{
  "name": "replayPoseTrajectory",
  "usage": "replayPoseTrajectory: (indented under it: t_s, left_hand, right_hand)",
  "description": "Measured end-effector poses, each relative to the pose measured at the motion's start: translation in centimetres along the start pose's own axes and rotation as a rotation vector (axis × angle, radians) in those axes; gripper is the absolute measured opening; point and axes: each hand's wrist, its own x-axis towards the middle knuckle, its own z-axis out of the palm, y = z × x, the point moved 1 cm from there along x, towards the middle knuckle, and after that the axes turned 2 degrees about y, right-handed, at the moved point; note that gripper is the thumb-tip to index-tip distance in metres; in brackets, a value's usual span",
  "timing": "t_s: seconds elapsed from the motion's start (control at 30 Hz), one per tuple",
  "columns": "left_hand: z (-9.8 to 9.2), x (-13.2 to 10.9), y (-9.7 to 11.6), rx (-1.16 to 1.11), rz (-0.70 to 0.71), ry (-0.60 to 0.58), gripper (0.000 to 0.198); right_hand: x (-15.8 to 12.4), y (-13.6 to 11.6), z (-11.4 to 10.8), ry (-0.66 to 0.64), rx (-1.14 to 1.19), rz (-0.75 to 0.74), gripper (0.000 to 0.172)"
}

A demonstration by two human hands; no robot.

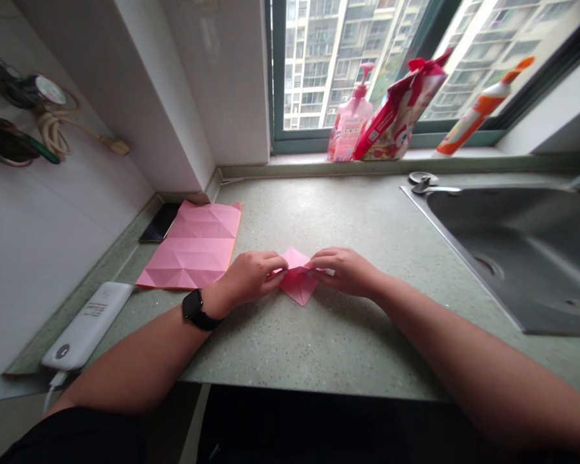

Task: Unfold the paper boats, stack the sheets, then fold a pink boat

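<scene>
Pink origami paper [298, 287] at centre: v light, soft, creases easily; L hand [251, 278] & R hand [344, 270] pinch its side points

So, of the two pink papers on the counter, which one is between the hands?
The small folded piece, held by the left hand and right hand. The other, a large creased sheet, lies flat and open, untouched by either hand.

A big pink paper [193, 248] and a white power bank [87, 325] block the left hand [249, 278]; the right hand [343, 270] can slide along the tabletop [348, 341] to the steel sink [512, 258].
</scene>
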Motion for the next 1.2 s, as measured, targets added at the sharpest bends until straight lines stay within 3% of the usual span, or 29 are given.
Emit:
replayPoseTrajectory:
  t_s: [0.3,0.53,0.73,0.83,1.0,1.2]
  left_hand:
    - [-0.1,0.1,0.3,-0.173,-0.06,0.004,0.014]
    - [0.6,0.3,-0.4,-0.031,-0.104,-0.027,0.015]
    - [1.8,0.3,-1.2,0.065,-0.13,0.021,0.014]
    - [2.1,0.1,-1.5,0.078,-0.08,0.049,0.028]
    - [2.5,0.1,-1.5,0.082,0.06,-0.058,0.029]
    - [3.1,0.2,-1.9,0.083,0.041,-0.095,0.032]
  right_hand:
    - [0.0,-0.1,-0.1,-0.065,0.132,0.076,0.027]
    - [0.3,0.4,0.2,-0.061,0.044,0.21,0.017]
    - [0.3,0.8,0.7,-0.005,0.002,0.27,0.017]
    - [0.2,1.2,1.2,0.018,-0.063,0.3,0.017]
    - [0.1,1.8,1.9,0.078,-0.13,0.314,0.018]
    - [0.6,2.3,2.3,0.111,-0.164,0.353,0.017]
